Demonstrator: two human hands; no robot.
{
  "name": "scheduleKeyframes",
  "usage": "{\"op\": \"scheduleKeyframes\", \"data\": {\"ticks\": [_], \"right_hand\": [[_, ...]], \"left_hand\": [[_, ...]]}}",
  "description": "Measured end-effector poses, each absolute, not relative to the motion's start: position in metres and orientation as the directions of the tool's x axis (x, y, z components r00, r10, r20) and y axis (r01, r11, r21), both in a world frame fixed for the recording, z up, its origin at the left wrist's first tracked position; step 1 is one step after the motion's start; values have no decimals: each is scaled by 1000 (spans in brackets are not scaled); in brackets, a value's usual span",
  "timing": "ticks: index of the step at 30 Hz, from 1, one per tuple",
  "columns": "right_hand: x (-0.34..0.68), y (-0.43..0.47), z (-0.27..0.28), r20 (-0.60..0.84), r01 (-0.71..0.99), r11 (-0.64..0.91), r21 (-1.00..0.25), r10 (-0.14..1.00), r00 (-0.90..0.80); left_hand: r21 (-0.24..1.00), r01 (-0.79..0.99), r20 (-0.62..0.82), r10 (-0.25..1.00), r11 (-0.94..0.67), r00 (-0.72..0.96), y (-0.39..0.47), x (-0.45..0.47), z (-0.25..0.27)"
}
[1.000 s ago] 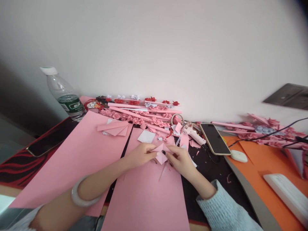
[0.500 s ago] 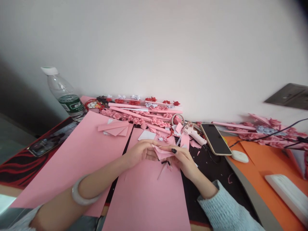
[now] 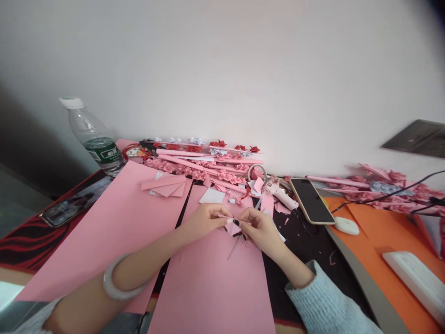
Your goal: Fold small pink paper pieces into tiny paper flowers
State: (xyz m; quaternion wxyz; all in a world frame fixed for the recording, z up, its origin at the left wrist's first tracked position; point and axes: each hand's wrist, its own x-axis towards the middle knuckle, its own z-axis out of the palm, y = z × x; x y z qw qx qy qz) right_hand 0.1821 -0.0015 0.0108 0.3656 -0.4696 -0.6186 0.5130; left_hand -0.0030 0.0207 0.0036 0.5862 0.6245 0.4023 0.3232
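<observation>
Between my two hands is a small folded piece of pink paper (image 3: 232, 227). My left hand (image 3: 207, 220) pinches its left side, with the thumb in front. My right hand (image 3: 261, 231), with dark nail polish on the thumb, pinches it from the right. Both hands are just above a large pink paper sheet (image 3: 213, 287). A thin stick-like piece with dark bits (image 3: 236, 245) lies on that sheet below the folded paper. Behind my hands is a white paper square (image 3: 212, 196).
A second pink sheet (image 3: 114, 232) bears folded pink pieces (image 3: 167, 185). Paper flowers (image 3: 222, 176) line the wall beside a glue gun (image 3: 281, 192). A phone (image 3: 312, 202), white case (image 3: 346, 226) and orange paper (image 3: 378, 246) lie right; a bottle (image 3: 100, 139) and another phone (image 3: 76, 202) left.
My right hand's fingers have curled from a flatter hold into a pinch near the paper's middle. My left fingers have also drawn in, and the paper shows less of its surface.
</observation>
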Motion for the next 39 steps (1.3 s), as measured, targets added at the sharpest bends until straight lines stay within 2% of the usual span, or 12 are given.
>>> {"op": "scheduleKeyframes", "data": {"ticks": [4, 9, 12, 19, 25, 27, 31, 34, 39], "right_hand": [[182, -2, 12, -51, 284, 32, -958, 958, -280], [187, 1, 7, 44, 349, 117, -930, 976, -212], [189, 3, 5, 76, 326, 134, -936, 980, -184], [189, 3, 4, -14, 214, 35, -976, 974, -226], [187, 3, 4, -38, 189, 21, -982, 953, -301], [186, 3, 4, -54, 182, 6, -983, 944, -325], [186, 4, 3, -19, 141, 34, -989, 934, -358], [188, 4, 3, 17, 92, 54, -994, 930, -368], [188, 4, 5, 26, 1, 28, -1000, 920, -391]], "left_hand": [[956, 270, -24, 889, -113, 458, 17, -3, 7], [985, 165, -36, 903, -39, 428, 18, -4, 5], [986, 157, -26, 889, -52, 457, 19, -5, 6], [926, 281, 67, 840, -254, 539, 16, -6, 12], [838, 410, 137, 866, -360, 481, 16, -6, 14], [870, 368, 137, 878, -327, 458, 16, -6, 13], [980, 143, 57, 885, -138, 461, 19, -5, 10], [999, 24, 17, 873, -33, 487, 20, -5, 8], [993, -71, -42, 856, 92, 516, 21, -5, 8]]}}
